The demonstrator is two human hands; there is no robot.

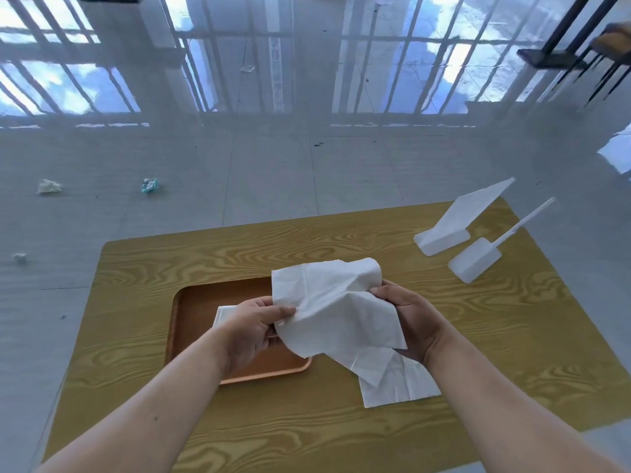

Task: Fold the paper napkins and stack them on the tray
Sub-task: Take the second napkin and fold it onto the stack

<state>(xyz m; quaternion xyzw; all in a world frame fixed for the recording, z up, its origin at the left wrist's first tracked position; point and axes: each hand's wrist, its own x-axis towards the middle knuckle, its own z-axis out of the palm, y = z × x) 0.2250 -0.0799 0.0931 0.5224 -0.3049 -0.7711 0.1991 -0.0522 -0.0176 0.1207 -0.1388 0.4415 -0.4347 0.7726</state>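
Note:
A white paper napkin (336, 308) hangs loosely above the table, held between both hands. My left hand (254, 327) pinches its left edge with thumb and fingers. My right hand (409, 317) grips its right side, fingers curled into the paper. Under them lies an orange-brown tray (194, 315) on the wooden table (307, 421); a folded white napkin (223, 314) lies in it, mostly hidden by my left hand. Another flat napkin (399, 384) lies on the table to the right of the tray, below my right wrist.
Two white plastic objects stand at the table's far right: a slanted holder (454, 223) and a scoop with a long handle (478, 261). Crumpled litter (49, 186) lies on the shiny tiled floor beyond. More white paper (616, 155) shows at the right edge.

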